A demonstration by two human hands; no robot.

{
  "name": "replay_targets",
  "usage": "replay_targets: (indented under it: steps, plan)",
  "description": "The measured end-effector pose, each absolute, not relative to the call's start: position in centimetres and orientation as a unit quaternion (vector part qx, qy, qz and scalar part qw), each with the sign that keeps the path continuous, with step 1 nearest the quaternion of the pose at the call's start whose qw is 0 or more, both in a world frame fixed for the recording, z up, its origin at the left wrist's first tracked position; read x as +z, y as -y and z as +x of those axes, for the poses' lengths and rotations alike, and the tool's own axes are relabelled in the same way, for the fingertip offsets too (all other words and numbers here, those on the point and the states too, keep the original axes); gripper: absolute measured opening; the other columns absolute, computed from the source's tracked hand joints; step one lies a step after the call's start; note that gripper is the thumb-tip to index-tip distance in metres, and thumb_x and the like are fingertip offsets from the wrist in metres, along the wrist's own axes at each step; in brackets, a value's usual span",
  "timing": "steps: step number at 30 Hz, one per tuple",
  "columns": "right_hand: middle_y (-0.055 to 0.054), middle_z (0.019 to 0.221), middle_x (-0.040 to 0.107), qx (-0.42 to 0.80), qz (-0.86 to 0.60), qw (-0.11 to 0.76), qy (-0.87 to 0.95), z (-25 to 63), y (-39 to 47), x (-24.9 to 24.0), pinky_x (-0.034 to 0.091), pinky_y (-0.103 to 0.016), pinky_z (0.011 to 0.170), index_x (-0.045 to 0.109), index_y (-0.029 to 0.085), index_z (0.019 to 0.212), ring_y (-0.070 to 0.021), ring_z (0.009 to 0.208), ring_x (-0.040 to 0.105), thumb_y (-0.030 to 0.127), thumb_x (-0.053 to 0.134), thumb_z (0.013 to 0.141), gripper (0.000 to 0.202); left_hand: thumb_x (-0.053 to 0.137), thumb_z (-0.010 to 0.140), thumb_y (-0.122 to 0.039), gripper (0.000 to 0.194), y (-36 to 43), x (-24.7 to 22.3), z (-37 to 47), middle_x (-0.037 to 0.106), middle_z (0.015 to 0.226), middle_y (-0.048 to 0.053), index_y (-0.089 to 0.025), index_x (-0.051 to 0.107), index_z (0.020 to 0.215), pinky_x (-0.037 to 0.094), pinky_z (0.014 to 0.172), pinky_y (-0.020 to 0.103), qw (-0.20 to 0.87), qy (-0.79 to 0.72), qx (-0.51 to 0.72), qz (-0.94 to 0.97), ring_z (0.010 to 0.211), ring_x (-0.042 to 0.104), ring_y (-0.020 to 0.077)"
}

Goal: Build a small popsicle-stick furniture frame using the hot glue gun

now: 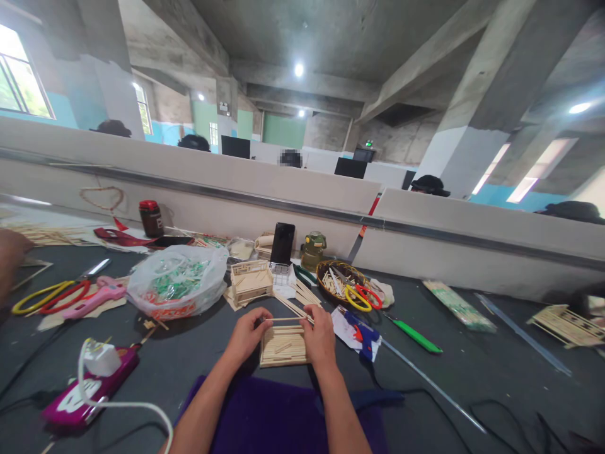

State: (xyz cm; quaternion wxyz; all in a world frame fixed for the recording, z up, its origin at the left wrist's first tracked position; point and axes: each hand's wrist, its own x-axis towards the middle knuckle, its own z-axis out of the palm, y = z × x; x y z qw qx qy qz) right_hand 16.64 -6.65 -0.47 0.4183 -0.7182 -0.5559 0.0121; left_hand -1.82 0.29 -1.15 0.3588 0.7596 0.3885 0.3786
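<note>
A thin wooden stick lies level between my two hands, each pinching one end. My left hand is closed on its left end, and my right hand on its right end. Just beneath, a flat panel of wooden sticks rests on the table, with a few short pieces on top. My right hand covers the panel's right edge. Behind the hands stands a small railed box built of sticks. Loose sticks lie beside it, close to my right hand.
A blue glue gun and a green-handled knife lie to the right. Behind is a basket of sticks with scissors. To the left are a plastic bag, a pink glue gun and a power strip. Another person's arm shows far left.
</note>
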Motion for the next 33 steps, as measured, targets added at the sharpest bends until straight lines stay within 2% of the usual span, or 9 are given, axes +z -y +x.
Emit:
replay_targets:
  steps: [3, 6, 10, 14, 18, 22, 25, 29, 33]
  plan:
    - [-0.006, 0.092, 0.064, 0.042, -0.737, 0.423, 0.525, 17.0, 6.6, -1.0, 0.042, -0.031, 0.077, 0.059, 0.022, 0.095, -0.0227, 0.088, 0.057, 0.020, 0.051, 0.076, 0.020, 0.053, 0.077, -0.033, 0.019, -0.3, -1.2, -1.8, 0.063, 0.072, 0.001, -0.017, 0.063, 0.078, 0.038, 0.061, 0.024, 0.360, -0.388, 0.377, 0.760, 0.066, 0.052, 0.0159]
    - [-0.004, 0.085, 0.065, 0.082, -0.744, 0.421, 0.512, 17.2, 6.4, -1.3, 0.043, -0.030, 0.073, 0.059, 0.023, 0.088, -0.0217, 0.081, 0.060, 0.023, 0.051, 0.076, 0.014, 0.053, 0.077, -0.033, 0.019, -0.3, -1.3, -1.8, 0.062, 0.071, 0.001, -0.017, 0.063, 0.078, 0.037, 0.061, 0.024, 0.361, -0.390, 0.375, 0.760, 0.066, 0.052, 0.0158]
    - [-0.004, 0.083, 0.067, 0.093, -0.739, 0.425, 0.514, 17.3, 6.3, -1.4, 0.044, -0.029, 0.073, 0.060, 0.023, 0.082, -0.0210, 0.080, 0.062, 0.023, 0.051, 0.076, 0.011, 0.053, 0.076, -0.033, 0.019, -0.4, -1.3, -1.8, 0.062, 0.070, 0.001, -0.017, 0.063, 0.077, 0.037, 0.061, 0.024, 0.360, -0.391, 0.375, 0.759, 0.066, 0.052, 0.0157]
    - [-0.004, 0.082, 0.067, 0.115, -0.742, 0.411, 0.516, 17.6, 6.5, -1.2, 0.043, -0.027, 0.070, 0.060, 0.022, 0.086, -0.0195, 0.077, 0.063, 0.020, 0.051, 0.075, 0.015, 0.053, 0.076, -0.031, 0.018, -0.3, -1.2, -1.8, 0.061, 0.068, 0.000, -0.017, 0.064, 0.078, 0.037, 0.060, 0.024, 0.353, -0.396, 0.372, 0.762, 0.064, 0.051, 0.0155]
    - [-0.003, 0.082, 0.067, 0.118, -0.762, 0.348, 0.534, 18.3, 7.4, -0.5, 0.039, -0.024, 0.064, 0.060, 0.023, 0.093, -0.0178, 0.074, 0.062, 0.017, 0.052, 0.074, 0.022, 0.054, 0.076, -0.032, 0.018, -0.2, -1.0, -1.8, 0.062, 0.068, 0.000, -0.018, 0.065, 0.077, 0.036, 0.059, 0.023, 0.352, -0.397, 0.378, 0.759, 0.064, 0.052, 0.0152]
    - [-0.002, 0.075, 0.067, 0.111, -0.773, 0.253, 0.571, 19.0, 9.6, 0.5, 0.033, -0.024, 0.060, 0.062, 0.023, 0.078, -0.0187, 0.075, 0.061, 0.019, 0.055, 0.073, 0.010, 0.054, 0.076, -0.033, 0.019, 0.0, -0.8, -1.6, 0.061, 0.067, 0.000, -0.018, 0.065, 0.076, 0.036, 0.059, 0.023, 0.355, -0.403, 0.379, 0.754, 0.063, 0.051, 0.0149]
    - [-0.001, 0.071, 0.067, 0.155, -0.750, 0.226, 0.602, 19.4, 11.6, 1.1, 0.031, -0.024, 0.058, 0.062, 0.024, 0.068, -0.0178, 0.071, 0.061, 0.025, 0.059, 0.073, 0.006, 0.054, 0.076, -0.032, 0.018, 0.0, -0.7, -1.4, 0.063, 0.069, 0.001, -0.018, 0.065, 0.076, 0.038, 0.061, 0.024, 0.356, -0.400, 0.383, 0.753, 0.065, 0.053, 0.0157]
    - [0.002, 0.064, 0.064, 0.224, -0.724, 0.227, 0.611, 20.1, 12.8, 1.9, 0.029, -0.023, 0.053, 0.063, 0.024, 0.066, -0.0136, 0.056, 0.057, 0.025, 0.061, 0.070, 0.005, 0.054, 0.076, -0.031, 0.018, -0.1, -0.7, -1.3, 0.064, 0.071, 0.001, -0.018, 0.065, 0.077, 0.039, 0.063, 0.024, 0.361, -0.392, 0.385, 0.754, 0.067, 0.054, 0.0161]
    - [0.002, 0.068, 0.066, 0.198, -0.718, 0.267, 0.612, 21.0, 10.6, 2.8, 0.034, -0.022, 0.057, 0.066, 0.024, 0.076, -0.0152, 0.062, 0.059, 0.021, 0.059, 0.068, 0.010, 0.054, 0.077, -0.031, 0.017, -0.3, -0.8, -1.2, 0.063, 0.071, 0.001, -0.017, 0.065, 0.077, 0.038, 0.063, 0.024, 0.359, -0.388, 0.383, 0.757, 0.066, 0.053, 0.0156]
